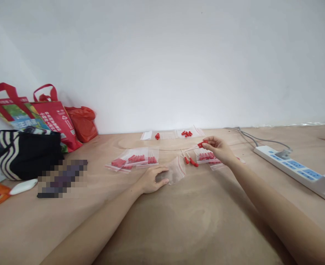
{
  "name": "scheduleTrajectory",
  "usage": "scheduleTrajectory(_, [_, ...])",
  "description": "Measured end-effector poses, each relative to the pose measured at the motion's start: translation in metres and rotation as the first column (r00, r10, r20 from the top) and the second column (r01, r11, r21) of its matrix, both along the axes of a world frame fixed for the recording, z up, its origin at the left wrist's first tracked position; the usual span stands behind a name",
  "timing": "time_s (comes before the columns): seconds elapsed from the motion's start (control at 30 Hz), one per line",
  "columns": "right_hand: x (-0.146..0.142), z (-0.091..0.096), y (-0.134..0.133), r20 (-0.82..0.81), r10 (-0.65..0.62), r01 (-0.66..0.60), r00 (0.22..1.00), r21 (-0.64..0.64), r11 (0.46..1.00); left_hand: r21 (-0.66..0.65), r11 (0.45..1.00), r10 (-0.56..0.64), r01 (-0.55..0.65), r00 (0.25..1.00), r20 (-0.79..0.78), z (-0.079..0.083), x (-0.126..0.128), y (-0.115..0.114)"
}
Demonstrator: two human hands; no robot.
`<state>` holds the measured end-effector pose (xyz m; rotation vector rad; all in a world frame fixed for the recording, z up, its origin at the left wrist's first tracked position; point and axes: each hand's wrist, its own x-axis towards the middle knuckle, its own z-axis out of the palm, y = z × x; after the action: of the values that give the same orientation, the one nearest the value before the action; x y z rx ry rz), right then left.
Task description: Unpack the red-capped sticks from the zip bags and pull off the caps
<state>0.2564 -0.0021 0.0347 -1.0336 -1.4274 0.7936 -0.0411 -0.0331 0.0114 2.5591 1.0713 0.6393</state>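
My left hand [152,179] rests on the table with its thumb and fingers curved round the near-left end of a clear zip bag [176,171]. The bag looks flat, with a red line along its right edge. Raised over the table, my right hand [216,148] pinches a small red-handled stick [202,144] with a thin pale shaft pointing left; its exact kind is not clear. Below it lie two similar red-handled sticks [193,162], just right of the clear bag. Filled zip bags [206,156] of red pieces lie under my right hand.
More filled bags [137,159] lie left of centre. Farther back are bags with loose red pieces [186,133]. A white power strip [295,170] with grey cables stands right. Shopping bags [54,119], a black striped bag [38,154] and a blurred-out object [63,179] are left.
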Motion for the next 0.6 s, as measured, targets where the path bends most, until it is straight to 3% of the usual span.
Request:
scheduleTrajectory(0.1, [-0.001, -0.007, 0.003, 0.075, -0.187, 0.173, 0.980, 0.159, 0.972, 0.004, 1.000, 0.005, -0.005, 1.000, -0.009, 0.000, 0.000, 0.000])
scheduleTrajectory(0.17, [-0.006, -0.014, 0.003, 0.204, -0.284, 0.220, 0.937, 0.288, 0.932, -0.007, 1.000, 0.003, -0.003, 1.000, 0.008, 0.000, 0.000, 0.001])
scheduleTrajectory(0.33, [-0.013, -0.030, -0.002, 0.550, -0.401, 0.071, 0.732, 0.525, 0.848, -0.025, 1.000, 0.014, -0.013, 0.999, 0.045, 0.001, 0.001, 0.001])
scheduleTrajectory(0.47, [-0.011, -0.037, -0.002, 0.702, -0.362, -0.073, 0.613, 0.507, 0.859, -0.027, 1.000, 0.009, -0.008, 0.998, 0.057, 0.002, 0.003, 0.000])
scheduleTrajectory(0.6, [-0.009, -0.041, -0.001, 0.775, -0.256, -0.147, 0.578, 0.408, 0.901, -0.017, 1.000, 0.008, -0.007, 0.998, 0.065, 0.001, 0.003, 0.000])
